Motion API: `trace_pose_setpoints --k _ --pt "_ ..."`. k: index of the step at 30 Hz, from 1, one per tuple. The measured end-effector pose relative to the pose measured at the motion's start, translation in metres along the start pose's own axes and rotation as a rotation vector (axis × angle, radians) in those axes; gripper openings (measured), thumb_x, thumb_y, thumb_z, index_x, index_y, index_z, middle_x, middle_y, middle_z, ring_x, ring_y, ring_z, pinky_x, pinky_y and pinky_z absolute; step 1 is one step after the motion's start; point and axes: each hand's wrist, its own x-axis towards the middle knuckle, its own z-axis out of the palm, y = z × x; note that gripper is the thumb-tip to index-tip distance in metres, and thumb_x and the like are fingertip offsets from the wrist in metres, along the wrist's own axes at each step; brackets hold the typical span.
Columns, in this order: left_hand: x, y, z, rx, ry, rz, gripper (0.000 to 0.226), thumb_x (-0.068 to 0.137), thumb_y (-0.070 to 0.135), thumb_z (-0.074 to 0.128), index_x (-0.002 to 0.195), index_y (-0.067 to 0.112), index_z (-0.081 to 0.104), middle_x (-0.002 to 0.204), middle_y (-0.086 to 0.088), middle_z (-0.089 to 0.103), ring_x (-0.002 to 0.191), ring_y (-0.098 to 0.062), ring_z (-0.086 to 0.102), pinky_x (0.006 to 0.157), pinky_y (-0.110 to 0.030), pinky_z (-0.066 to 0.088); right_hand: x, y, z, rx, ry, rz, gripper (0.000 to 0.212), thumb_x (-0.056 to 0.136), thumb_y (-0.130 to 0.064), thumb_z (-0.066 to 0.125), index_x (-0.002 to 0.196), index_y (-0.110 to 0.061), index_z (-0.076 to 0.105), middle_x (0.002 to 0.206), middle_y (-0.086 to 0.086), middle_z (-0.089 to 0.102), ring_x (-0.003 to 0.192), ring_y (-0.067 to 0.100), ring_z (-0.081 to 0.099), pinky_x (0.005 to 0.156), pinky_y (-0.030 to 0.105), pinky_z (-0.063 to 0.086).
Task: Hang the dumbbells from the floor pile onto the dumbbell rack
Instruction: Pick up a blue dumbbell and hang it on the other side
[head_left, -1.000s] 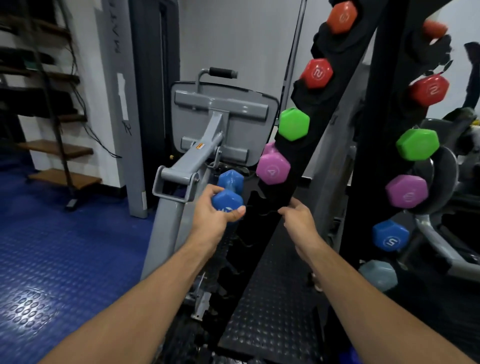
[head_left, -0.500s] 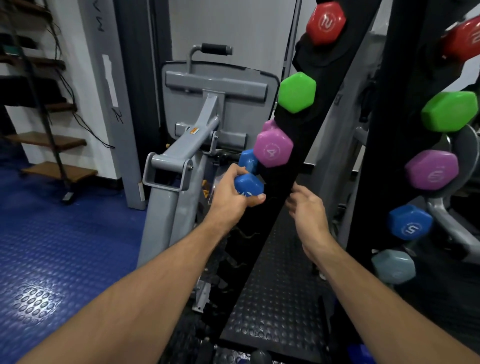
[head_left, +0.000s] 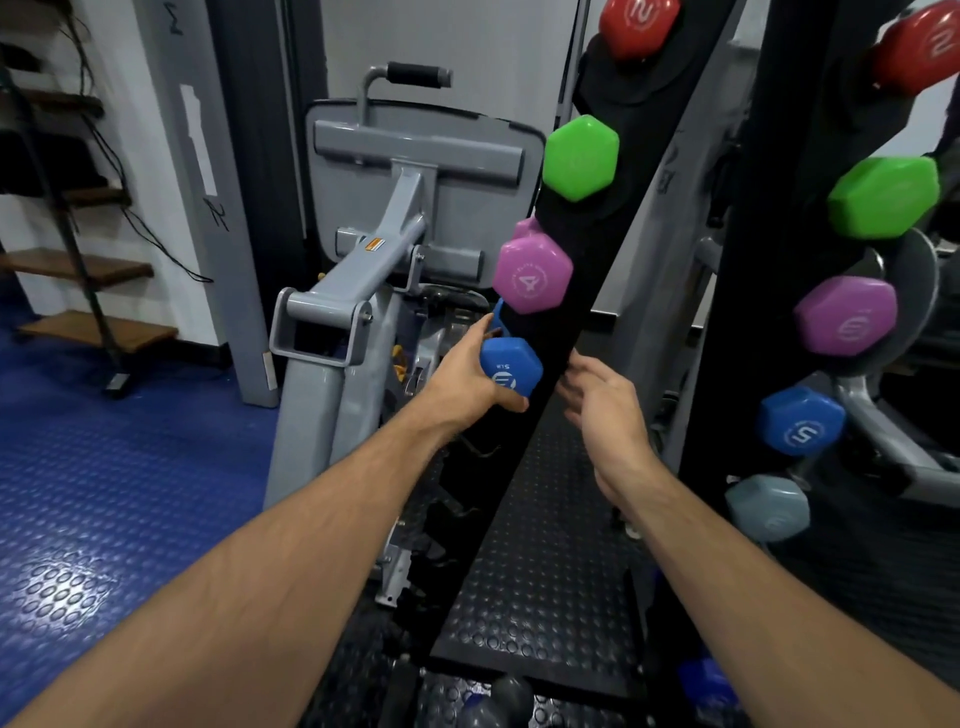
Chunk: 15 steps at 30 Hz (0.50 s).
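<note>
The left hand (head_left: 464, 375) grips the blue hexagonal five-pound dumbbell (head_left: 509, 366) against the black slanted dumbbell rack (head_left: 587, 291), at 6 o'clock from the purple four-pound dumbbell (head_left: 532, 272), apparently seating it, while the right hand (head_left: 602, 402) hovers beside at 3 o'clock, fingers loosely spread and empty.

Place: a gym.
Evidence, 1 to 3 o'clock: black dumbbell rack (head_left: 566, 332) hung with coloured hex dumbbells.
Evidence, 12 o'clock: grey weight machine (head_left: 395, 228).
Evidence, 9 o'clock: blue studded rubber floor (head_left: 119, 467).
</note>
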Motion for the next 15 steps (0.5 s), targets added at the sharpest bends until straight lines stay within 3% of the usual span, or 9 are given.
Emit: trace_pose_setpoints --k 3,7,10,12,15 --pt "0.005 -0.002 -0.003 0.057 -0.016 -0.01 0.103 0.061 -0.003 0.091 0.151 0.015 0.042 0.11 0.004 0.067 0.093 -0.006 0.068 0.076 -0.014 0.054 0.003 0.003 0.0 -0.037 0.0 0.003 0.036 0.097 -0.016 0.049 0.118 -0.032 0.072 0.114 -0.011 0.077 0.111 0.006 0.07 0.105 0.033 0.049" --pt "0.005 -0.005 -0.007 0.091 -0.069 0.017 0.078 0.068 -0.008 0.086 0.132 0.022 0.052 0.095 0.006 0.07 0.074 0.006 0.068 0.067 -0.008 0.051 0.003 0.001 0.0 -0.047 -0.002 -0.015 0.033 0.092 -0.021 0.05 0.11 -0.033 0.075 0.108 -0.01 0.079 0.107 0.01 0.072 0.107 0.042 0.05" --pt "0.008 -0.011 -0.007 0.103 -0.08 0.045 0.068 0.07 -0.008 0.086 0.121 0.024 0.054 0.092 0.007 0.07 0.073 0.01 0.067 0.068 -0.009 0.05 0.001 0.002 -0.001 -0.055 -0.028 -0.01 0.032 0.093 -0.025 0.05 0.111 -0.036 0.074 0.109 -0.011 0.078 0.109 0.009 0.071 0.107 0.044 0.05" --pt "0.007 -0.012 -0.009 0.115 -0.093 0.05 0.067 0.071 -0.007 0.086 0.122 0.022 0.054 0.093 0.008 0.069 0.074 0.011 0.066 0.069 -0.01 0.051 0.0 0.003 -0.002 -0.086 -0.036 -0.016 0.035 0.093 -0.027 0.051 0.119 -0.037 0.071 0.113 -0.012 0.077 0.113 0.008 0.069 0.109 0.044 0.049" --pt "0.003 -0.007 -0.007 0.088 -0.082 0.069 0.067 0.073 -0.009 0.084 0.126 0.017 0.051 0.096 0.008 0.065 0.078 0.007 0.066 0.068 -0.008 0.05 -0.005 0.004 -0.003 -0.127 -0.067 -0.032 0.05 0.095 -0.013 0.052 0.14 -0.036 0.059 0.127 -0.016 0.069 0.122 0.004 0.063 0.114 0.039 0.045"
